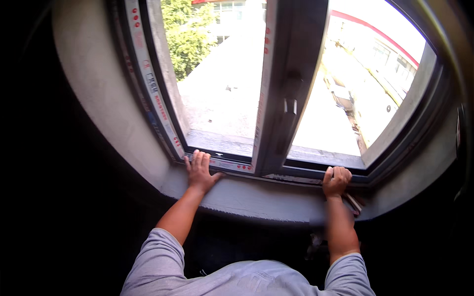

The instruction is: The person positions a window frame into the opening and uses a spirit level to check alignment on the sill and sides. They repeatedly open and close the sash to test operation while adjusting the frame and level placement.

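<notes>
A dark-framed window [276, 123] with two glazed panels fills the space ahead of me. My left hand [200, 173] lies against the lower left of its frame, thumb spread away and fingers stretched over the bottom rail. White protective film [153, 89] with red print covers the frame's left side and part of the bottom. At the lower right, my right hand [336, 181] is closed, its fingers curled against the bottom rail of the right panel. Whether anything sits inside those fingers is hidden. A handle [290, 106] is on the dark middle post.
A grey sill [247, 200] runs below the window, with a rough front edge. Several thin reddish and pale pieces [353, 203] lie on it beside my right wrist. Plastered walls [98, 84] flank the opening. Outside are a pale ledge, a tree [185, 37] and a building.
</notes>
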The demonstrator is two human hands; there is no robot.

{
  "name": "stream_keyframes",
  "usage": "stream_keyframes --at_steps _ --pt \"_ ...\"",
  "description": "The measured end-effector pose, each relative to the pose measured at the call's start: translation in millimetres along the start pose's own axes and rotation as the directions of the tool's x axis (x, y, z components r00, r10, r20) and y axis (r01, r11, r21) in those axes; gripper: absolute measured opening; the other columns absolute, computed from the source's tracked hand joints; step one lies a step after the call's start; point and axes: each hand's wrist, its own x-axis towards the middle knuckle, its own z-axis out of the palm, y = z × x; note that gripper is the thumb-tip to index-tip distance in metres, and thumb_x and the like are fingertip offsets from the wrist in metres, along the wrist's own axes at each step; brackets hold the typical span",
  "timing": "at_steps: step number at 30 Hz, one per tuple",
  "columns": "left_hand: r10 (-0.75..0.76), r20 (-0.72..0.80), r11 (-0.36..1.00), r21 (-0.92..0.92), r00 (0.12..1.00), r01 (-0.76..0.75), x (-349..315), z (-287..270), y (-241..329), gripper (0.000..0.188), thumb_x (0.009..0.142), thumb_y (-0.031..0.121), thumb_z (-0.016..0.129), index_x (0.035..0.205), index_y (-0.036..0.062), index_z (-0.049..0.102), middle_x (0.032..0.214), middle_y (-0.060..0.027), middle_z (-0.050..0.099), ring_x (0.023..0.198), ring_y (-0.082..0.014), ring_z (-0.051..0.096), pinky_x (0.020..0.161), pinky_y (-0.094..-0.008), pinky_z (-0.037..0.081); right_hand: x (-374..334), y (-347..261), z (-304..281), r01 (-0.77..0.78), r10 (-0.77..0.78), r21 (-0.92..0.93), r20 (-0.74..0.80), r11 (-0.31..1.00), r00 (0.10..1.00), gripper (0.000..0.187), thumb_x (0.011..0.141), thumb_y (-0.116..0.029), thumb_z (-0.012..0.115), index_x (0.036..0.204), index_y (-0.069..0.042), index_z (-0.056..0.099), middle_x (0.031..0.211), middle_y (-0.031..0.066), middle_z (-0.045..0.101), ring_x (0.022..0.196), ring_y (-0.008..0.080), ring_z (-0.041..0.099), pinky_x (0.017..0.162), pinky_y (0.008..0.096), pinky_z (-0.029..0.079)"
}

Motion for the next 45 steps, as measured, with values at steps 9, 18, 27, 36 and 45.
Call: stream_keyframes --at_steps 9,18,27,36,45 --pt "-0.05 0.083 0.998 -0.034 0.995 0.053 4.5 0.9 2.2 0.11 0.081 0.083 0.071 0.158 0.0079 0.048 0.165 -0.0142 0.044 0.164 -0.0329 0.026 0.131 -0.0693 0.004 -7.3 14.2 12.2 -0.043 0.043 0.0 0.048 0.999 0.998 0.033 0.101 -0.028 0.057 0.077 -0.005 0.056 0.087 0.0185 0.061 0.092 0.041 0.058 0.094 0.0539 0.044" --pt "-0.041 0.043 0.998 -0.05 0.998 0.043 3.0 5.4 -3.0 0.11 0.078 0.082 0.074 0.156 0.0072 0.05 0.163 -0.0153 0.046 0.163 -0.0351 0.028 0.131 -0.0701 0.004 -11.3 15.8 12.5 -0.04 0.04 0.007 0.05 0.999 0.998 0.031 0.1 -0.027 0.059 0.078 -0.005 0.058 0.087 0.0179 0.062 0.092 0.0413 0.059 0.093 0.055 0.045" --pt "0.0 -0.017 0.999 -0.047 1.0 -0.001 7.1 8.4 -1.3 0.106 0.075 0.078 0.08 0.149 0.0063 0.053 0.158 -0.0149 0.05 0.16 -0.0339 0.033 0.131 -0.0676 0.01 1.5 10.6 -4.8 -0.123 0.108 0.087 0.162 0.989 0.981 0.034 0.096 -0.033 0.068 0.073 -0.009 0.063 0.083 0.0143 0.068 0.089 0.038 0.064 0.093 0.0521 0.045" --pt "0.017 0.003 0.998 0.057 1.0 -0.017 11.2 8.2 0.7 0.106 0.083 0.082 0.07 0.154 0.0075 0.049 0.163 -0.017 0.047 0.162 -0.0348 0.03 0.131 -0.0669 0.012 40.8 89.5 -118.3 -0.586 0.488 0.413 0.325 0.697 0.81 0.02 0.096 -0.02 0.072 0.095 -0.001 0.074 0.079 0.0053 0.072 0.075 0.014 0.066 0.074 0.0338 0.055" --pt "-0.017 0.028 1.0 0.007 0.999 0.016 8.5 -7.0 12.5 0.097 0.081 0.065 0.083 0.153 0.0087 0.05 0.162 -0.0146 0.048 0.162 -0.0323 0.031 0.133 -0.0642 0.013 -51.9 -49.5 -155.9 -0.09 -0.19 0.296 0.788 0.951 0.586 0.059 0.098 -0.042 0.076 0.145 -0.008 0.065 0.148 0.0161 0.063 0.143 0.0369 0.052 0.121 0.0484 0.04"
